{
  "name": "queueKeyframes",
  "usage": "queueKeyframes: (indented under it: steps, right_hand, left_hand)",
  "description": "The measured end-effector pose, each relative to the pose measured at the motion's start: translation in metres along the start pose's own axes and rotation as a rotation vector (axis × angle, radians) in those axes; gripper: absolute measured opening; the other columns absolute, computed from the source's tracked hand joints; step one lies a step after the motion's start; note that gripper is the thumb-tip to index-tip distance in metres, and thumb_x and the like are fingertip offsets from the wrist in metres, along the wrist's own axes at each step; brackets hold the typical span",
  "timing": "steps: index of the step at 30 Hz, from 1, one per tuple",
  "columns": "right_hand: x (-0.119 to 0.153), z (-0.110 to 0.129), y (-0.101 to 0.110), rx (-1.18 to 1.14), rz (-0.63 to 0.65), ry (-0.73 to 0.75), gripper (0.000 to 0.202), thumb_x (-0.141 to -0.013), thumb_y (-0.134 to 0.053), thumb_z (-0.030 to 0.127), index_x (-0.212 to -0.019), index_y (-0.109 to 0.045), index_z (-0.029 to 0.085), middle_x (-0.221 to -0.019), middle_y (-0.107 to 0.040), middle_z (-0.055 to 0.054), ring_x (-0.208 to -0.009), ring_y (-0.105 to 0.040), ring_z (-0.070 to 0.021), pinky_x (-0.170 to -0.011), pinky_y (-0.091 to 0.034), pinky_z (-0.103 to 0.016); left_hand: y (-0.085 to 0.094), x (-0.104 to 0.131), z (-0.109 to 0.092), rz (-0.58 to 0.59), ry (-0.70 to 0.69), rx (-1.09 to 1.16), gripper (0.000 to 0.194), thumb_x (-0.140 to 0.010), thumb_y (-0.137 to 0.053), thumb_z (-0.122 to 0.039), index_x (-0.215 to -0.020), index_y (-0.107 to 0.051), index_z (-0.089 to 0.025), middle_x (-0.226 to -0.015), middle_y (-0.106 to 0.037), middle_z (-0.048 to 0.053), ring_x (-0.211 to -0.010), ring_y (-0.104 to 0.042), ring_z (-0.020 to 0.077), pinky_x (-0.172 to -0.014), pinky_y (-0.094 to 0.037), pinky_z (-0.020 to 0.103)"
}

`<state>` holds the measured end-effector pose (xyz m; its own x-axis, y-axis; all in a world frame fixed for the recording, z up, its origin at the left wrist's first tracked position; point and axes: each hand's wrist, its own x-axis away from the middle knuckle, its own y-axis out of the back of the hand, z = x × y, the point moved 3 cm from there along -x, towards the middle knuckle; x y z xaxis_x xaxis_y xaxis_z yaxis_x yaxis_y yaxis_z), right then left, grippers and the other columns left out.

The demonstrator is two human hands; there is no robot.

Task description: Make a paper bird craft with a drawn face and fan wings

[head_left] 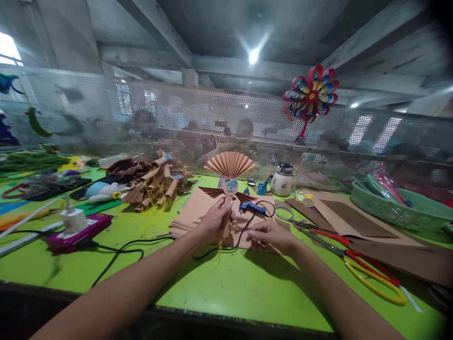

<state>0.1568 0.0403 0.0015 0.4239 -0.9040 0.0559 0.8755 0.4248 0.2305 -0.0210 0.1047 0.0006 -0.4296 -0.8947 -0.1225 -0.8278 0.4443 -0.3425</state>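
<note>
Upright at the middle of the table stands a paper figure (pixel 230 187) with a blue-drawn face, a pleated brown fan above its head and darker pleated pieces at its sides. My left hand (pixel 217 219) is closed around its lower body, with yellow strands hanging beneath. To the right, my right hand (pixel 271 236) rests low over the brown sheets, its fingers curled together; whatever they may hold is too small to make out. A blue glue gun (pixel 253 208) lies just behind my hands on the stack of brown paper (pixel 191 212), its black cord running between them.
Large scissors (pixel 375 276) and a second red-handled pair (pixel 331 235) lie at the right, near a green basket (pixel 399 200). A purple power strip (pixel 79 231) and a pile of paper figures (pixel 159 182) sit left. A jar (pixel 283 180) stands behind.
</note>
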Motion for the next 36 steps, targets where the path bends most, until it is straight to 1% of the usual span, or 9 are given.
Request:
queueKeyframes:
  steps: [4, 7, 14, 17, 20, 23, 28, 31, 36]
  right_hand:
    - [-0.004, -0.003, 0.009, -0.046, -0.153, 0.015, 0.046, -0.071, -0.073, 0.06, -0.07, -0.067, 0.015, -0.054, -0.059, 0.001, -0.047, -0.046, -0.0084, -0.046, -0.031, -0.021]
    - [-0.006, -0.004, 0.014, -0.074, -0.232, 0.01, 0.049, -0.069, -0.072, 0.063, -0.071, -0.066, 0.015, -0.052, -0.057, 0.002, -0.046, -0.044, -0.008, -0.046, -0.03, -0.022]
    - [-0.009, -0.004, 0.012, -0.098, -0.289, 0.0, 0.054, -0.064, -0.074, 0.066, -0.066, -0.065, 0.013, -0.05, -0.058, 0.001, -0.043, -0.045, -0.0081, -0.045, -0.029, -0.022]
    - [-0.009, -0.002, 0.013, -0.114, -0.354, 0.024, 0.053, -0.062, -0.075, 0.065, -0.064, -0.065, 0.013, -0.05, -0.059, 0.001, -0.043, -0.045, -0.008, -0.045, -0.03, -0.022]
    - [-0.008, -0.002, 0.019, -0.142, -0.457, 0.057, 0.049, -0.064, -0.076, 0.061, -0.06, -0.063, 0.014, -0.05, -0.059, 0.0, -0.043, -0.043, -0.0078, -0.043, -0.028, -0.021]
    - [-0.005, -0.001, 0.028, -0.187, -0.59, 0.103, 0.046, -0.068, -0.074, 0.058, -0.059, -0.061, 0.014, -0.048, -0.055, 0.002, -0.041, -0.041, -0.0076, -0.042, -0.027, -0.021]
    - [0.003, 0.005, 0.042, -0.265, -0.8, 0.2, 0.046, -0.069, -0.073, 0.058, -0.058, -0.057, 0.017, -0.047, -0.05, 0.004, -0.041, -0.036, -0.0062, -0.04, -0.023, -0.021]
    - [0.006, 0.009, 0.043, -0.304, -0.861, 0.229, 0.047, -0.069, -0.073, 0.06, -0.06, -0.058, 0.017, -0.047, -0.049, 0.004, -0.04, -0.036, -0.006, -0.04, -0.023, -0.02]
    - [0.006, 0.009, 0.04, -0.33, -0.896, 0.248, 0.05, -0.07, -0.07, 0.064, -0.06, -0.06, 0.016, -0.049, -0.053, 0.002, -0.04, -0.039, -0.0071, -0.038, -0.027, -0.021]
  left_hand:
    - [-0.001, -0.001, 0.003, 0.009, -0.006, 0.0, 0.024, -0.097, -0.057, -0.034, -0.11, -0.059, -0.014, -0.09, -0.062, 0.002, -0.065, -0.059, 0.0111, -0.056, -0.052, 0.025]
    - [-0.001, -0.001, 0.004, 0.016, 0.002, 0.007, 0.023, -0.097, -0.057, -0.034, -0.108, -0.059, -0.014, -0.088, -0.062, 0.002, -0.063, -0.058, 0.0106, -0.055, -0.051, 0.024]
    - [-0.004, 0.006, 0.008, 0.041, 0.039, 0.042, 0.019, -0.096, -0.059, -0.031, -0.103, -0.06, -0.013, -0.082, -0.06, 0.0, -0.059, -0.056, 0.0094, -0.054, -0.05, 0.023]
    - [-0.005, 0.007, 0.01, 0.055, 0.047, 0.055, 0.019, -0.096, -0.058, -0.031, -0.101, -0.06, -0.013, -0.079, -0.059, -0.001, -0.058, -0.055, 0.009, -0.052, -0.049, 0.022]
    - [-0.006, 0.006, 0.012, 0.066, 0.057, 0.053, 0.019, -0.097, -0.058, -0.032, -0.1, -0.06, -0.013, -0.076, -0.058, -0.002, -0.056, -0.054, 0.0086, -0.05, -0.047, 0.021]
    - [-0.008, 0.006, 0.014, 0.071, 0.064, 0.052, 0.018, -0.097, -0.058, -0.031, -0.099, -0.06, -0.013, -0.075, -0.058, -0.002, -0.056, -0.055, 0.0088, -0.05, -0.048, 0.021]
    - [-0.011, 0.009, 0.016, 0.083, 0.089, 0.034, 0.018, -0.097, -0.058, -0.031, -0.1, -0.059, -0.013, -0.073, -0.058, -0.002, -0.056, -0.057, 0.0093, -0.048, -0.047, 0.02]
    - [-0.013, 0.011, 0.016, 0.085, 0.098, 0.02, 0.018, -0.097, -0.057, -0.031, -0.1, -0.059, -0.013, -0.073, -0.058, -0.002, -0.057, -0.057, 0.0096, -0.048, -0.046, 0.02]
    - [-0.011, 0.01, 0.017, 0.047, 0.107, -0.006, 0.019, -0.097, -0.057, -0.032, -0.098, -0.059, -0.013, -0.073, -0.058, -0.003, -0.056, -0.056, 0.009, -0.049, -0.047, 0.02]
